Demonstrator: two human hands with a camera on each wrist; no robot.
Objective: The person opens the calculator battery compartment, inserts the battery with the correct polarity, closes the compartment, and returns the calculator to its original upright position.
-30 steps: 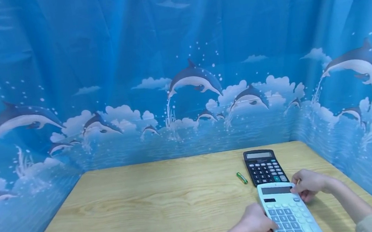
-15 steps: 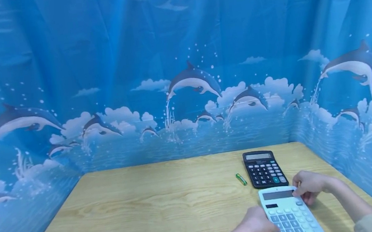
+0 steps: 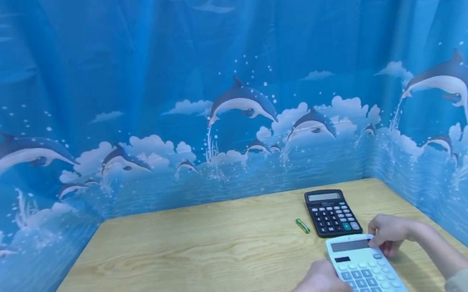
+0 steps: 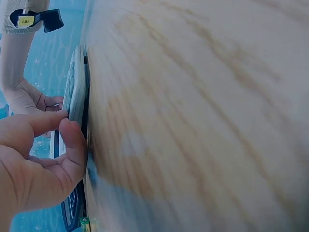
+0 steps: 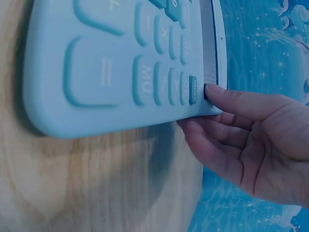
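Observation:
A large pale blue-white calculator (image 3: 362, 265) lies face up at the table's right front, at or just above the wood. My left hand (image 3: 324, 280) pinches its left long edge, thumb on top and fingers below; in the left wrist view, that hand (image 4: 46, 162) is at the calculator's (image 4: 76, 92) side. At the upper right corner, my right hand (image 3: 390, 233) holds the edge. In the right wrist view, the right thumb (image 5: 236, 99) presses beside the display and the fingers curl underneath. A smaller black calculator (image 3: 333, 214) lies just beyond the pale one.
A small green battery (image 3: 303, 226) lies on the wooden table (image 3: 178, 266), left of the black calculator. A blue dolphin-print curtain (image 3: 169, 100) hangs along the back and both sides of the table.
Both hands and the pale calculator have shifted slightly toward me; its top edge has drawn back from the black calculator. In the last half second, almost nothing has moved.

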